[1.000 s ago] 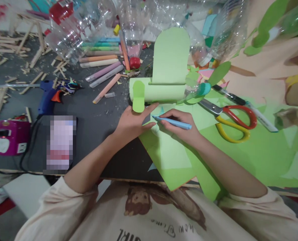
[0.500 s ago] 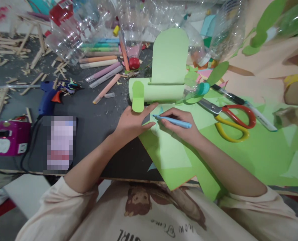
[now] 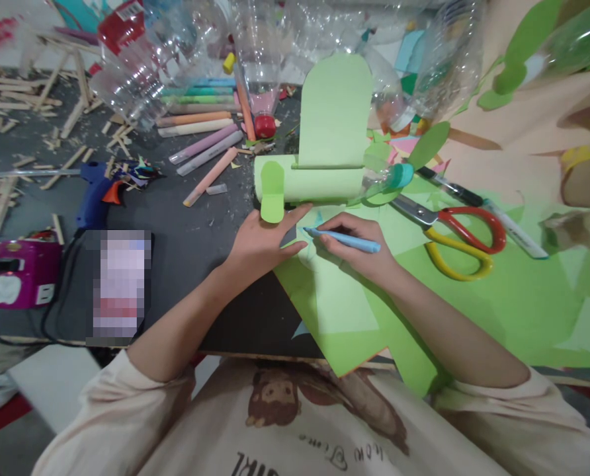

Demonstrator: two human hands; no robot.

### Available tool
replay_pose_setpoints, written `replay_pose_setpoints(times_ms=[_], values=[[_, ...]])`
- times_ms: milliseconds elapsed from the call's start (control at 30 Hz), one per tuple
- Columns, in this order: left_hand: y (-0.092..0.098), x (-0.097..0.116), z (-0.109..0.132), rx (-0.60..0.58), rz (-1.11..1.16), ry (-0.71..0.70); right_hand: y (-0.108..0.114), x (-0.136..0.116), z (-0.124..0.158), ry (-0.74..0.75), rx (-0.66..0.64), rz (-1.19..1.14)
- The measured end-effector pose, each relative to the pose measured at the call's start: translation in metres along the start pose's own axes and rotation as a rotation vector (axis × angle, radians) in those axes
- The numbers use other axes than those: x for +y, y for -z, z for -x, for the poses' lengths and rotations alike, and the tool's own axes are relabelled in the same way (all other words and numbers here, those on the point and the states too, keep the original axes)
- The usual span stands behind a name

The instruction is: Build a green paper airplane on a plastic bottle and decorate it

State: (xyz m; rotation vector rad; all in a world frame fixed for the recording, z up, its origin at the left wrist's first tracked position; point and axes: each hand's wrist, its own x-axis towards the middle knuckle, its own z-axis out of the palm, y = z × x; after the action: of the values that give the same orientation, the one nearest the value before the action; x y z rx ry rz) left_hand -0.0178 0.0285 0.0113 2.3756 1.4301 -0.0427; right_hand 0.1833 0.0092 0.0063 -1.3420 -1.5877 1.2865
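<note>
Already wrapped, a pale green roll [image 3: 319, 188] lies across the tabletop [image 3: 176, 231], rounded flap [image 3: 335, 112] and small bright tab [image 3: 272, 210] in place. Nearer, a pale green sheet [image 3: 347, 301] seems only partly drawn: my right hand [image 3: 362, 248] has its grip around a blue pen [image 3: 347, 240], tip at the paper; my left hand [image 3: 262, 241] spreads, empty-palmed, at its left edge. Scissors [image 3: 446, 231] lie unheld, right.

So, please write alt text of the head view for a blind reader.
A person's right hand holds a blue marker at pale green paper, the left hand spread beside its tip. Just beyond lies a green paper tube; scissors lie to the right, a glue gun to the left.
</note>
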Motion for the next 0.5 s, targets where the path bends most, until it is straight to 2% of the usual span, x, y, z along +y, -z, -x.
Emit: replay_pose_setpoints(times_ms=[500], values=[[-0.0006, -0.0015, -0.0005, 0.029, 0.003, -0.024, 0.0006, 0.0002, -0.0006, -0.011, 0.018, -0.006]])
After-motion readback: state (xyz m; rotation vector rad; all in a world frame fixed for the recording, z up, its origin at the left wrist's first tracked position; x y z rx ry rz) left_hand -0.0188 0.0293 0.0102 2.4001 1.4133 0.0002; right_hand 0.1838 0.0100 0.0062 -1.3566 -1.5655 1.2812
